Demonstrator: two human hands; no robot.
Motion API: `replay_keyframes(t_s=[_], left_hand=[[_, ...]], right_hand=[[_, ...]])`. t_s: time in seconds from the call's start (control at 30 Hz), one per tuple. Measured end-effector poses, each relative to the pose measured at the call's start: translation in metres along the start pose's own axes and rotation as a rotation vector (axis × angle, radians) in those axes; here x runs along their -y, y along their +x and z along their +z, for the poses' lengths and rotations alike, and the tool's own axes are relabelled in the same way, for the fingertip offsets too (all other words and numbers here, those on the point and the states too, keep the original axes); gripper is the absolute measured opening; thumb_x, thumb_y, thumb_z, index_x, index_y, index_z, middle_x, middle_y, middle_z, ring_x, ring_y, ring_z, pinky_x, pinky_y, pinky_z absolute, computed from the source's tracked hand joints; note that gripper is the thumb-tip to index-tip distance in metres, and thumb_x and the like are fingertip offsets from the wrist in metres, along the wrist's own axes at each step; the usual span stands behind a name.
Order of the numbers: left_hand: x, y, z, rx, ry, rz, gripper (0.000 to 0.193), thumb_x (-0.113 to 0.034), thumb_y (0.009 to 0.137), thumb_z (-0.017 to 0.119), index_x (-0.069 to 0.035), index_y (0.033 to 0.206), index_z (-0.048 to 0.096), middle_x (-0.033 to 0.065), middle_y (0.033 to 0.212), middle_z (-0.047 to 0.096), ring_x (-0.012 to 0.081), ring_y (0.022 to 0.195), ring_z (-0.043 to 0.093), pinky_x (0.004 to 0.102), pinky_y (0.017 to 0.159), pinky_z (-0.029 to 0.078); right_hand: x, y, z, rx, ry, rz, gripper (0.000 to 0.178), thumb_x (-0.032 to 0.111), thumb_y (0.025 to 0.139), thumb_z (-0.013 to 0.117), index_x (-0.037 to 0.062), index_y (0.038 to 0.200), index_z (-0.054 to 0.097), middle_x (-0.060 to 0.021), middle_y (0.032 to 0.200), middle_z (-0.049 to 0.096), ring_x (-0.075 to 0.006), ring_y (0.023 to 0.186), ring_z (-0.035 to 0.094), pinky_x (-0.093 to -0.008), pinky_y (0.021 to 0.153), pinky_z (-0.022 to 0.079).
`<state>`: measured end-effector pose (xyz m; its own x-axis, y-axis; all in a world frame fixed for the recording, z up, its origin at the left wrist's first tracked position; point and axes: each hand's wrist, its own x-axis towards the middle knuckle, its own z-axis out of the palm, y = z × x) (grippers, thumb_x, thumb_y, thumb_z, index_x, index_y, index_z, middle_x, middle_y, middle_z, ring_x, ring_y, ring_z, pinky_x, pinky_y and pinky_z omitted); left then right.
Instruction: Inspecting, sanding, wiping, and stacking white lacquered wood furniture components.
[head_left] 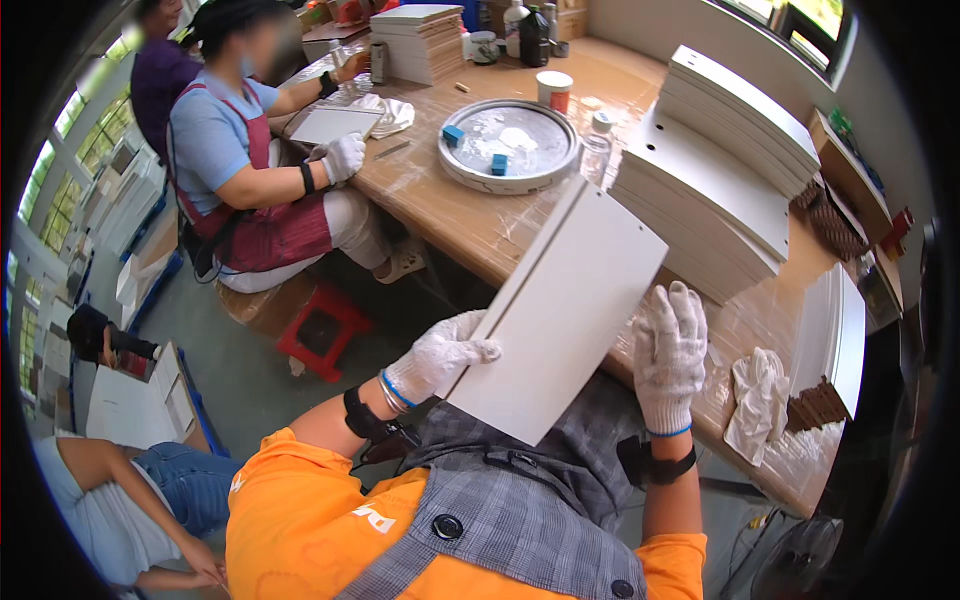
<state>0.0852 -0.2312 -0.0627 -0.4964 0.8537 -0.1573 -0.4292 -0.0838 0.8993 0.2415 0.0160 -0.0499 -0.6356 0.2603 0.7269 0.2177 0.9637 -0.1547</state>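
Observation:
A white rectangular panel (575, 310) with a groove along its left side is tilted in front of me, above my lap and the table's front edge. My left hand (440, 358), in a white knit glove, is closed on the panel's lower left edge, its thumb lying on the face. Beside the panel's right edge, my gloved right hand (672, 350) is raised with its fingers stretched out. It holds nothing; whether it touches the panel I cannot tell. Just beyond stands a stack of similar white panels (705, 190).
On the table (430, 190), a round grey tray (545, 181) carries blue blocks, near a clear bottle (597, 150) and a white cup (553, 92). A white cloth (758, 405) lies at the right. A co-worker (215, 150) sits at the left, past a red stool (325, 335).

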Motion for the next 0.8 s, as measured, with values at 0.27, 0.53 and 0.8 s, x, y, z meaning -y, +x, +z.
replay_keyframes(t_s=[0.27, 0.53, 0.8], left_hand=[[0.015, 0.004, 0.002, 0.282, -0.132, -0.101, 0.055, -0.009, 0.085, 0.066, -0.001, 0.135, 0.043, 0.0068, 0.124, 0.057, 0.0147, 0.111, 0.055, 0.0312, 0.092, 0.046], [-0.005, -0.006, -0.007, 0.290, -0.016, -0.162, 0.059, -0.007, 0.083, 0.068, -0.001, 0.136, 0.042, 0.0079, 0.126, 0.056, 0.0144, 0.113, 0.053, 0.0317, 0.096, 0.044], [-0.018, 0.013, -0.008, 0.186, -0.213, 0.084, 0.050, -0.011, 0.086, 0.066, 0.000, 0.130, 0.046, 0.0061, 0.118, 0.059, 0.0135, 0.105, 0.057, 0.0291, 0.091, 0.047]], right_hand=[[0.072, 0.025, -0.002, 0.447, 0.134, -0.391, 0.070, 0.053, 0.086, 0.047, 0.0066, 0.138, 0.040, -0.0167, 0.146, 0.033, -0.0395, 0.137, 0.026, -0.0500, 0.112, 0.023], [0.014, 0.055, 0.006, 0.117, -0.093, -0.214, 0.060, 0.047, 0.096, 0.033, 0.0068, 0.140, 0.038, -0.0146, 0.150, 0.028, -0.0329, 0.140, 0.020, -0.0471, 0.115, 0.016], [-0.052, -0.012, 0.065, -0.053, 1.003, 0.593, 0.040, 0.018, 0.093, 0.054, -0.0014, 0.128, 0.050, -0.0129, 0.121, 0.058, -0.0249, 0.109, 0.056, -0.0354, 0.094, 0.044]])
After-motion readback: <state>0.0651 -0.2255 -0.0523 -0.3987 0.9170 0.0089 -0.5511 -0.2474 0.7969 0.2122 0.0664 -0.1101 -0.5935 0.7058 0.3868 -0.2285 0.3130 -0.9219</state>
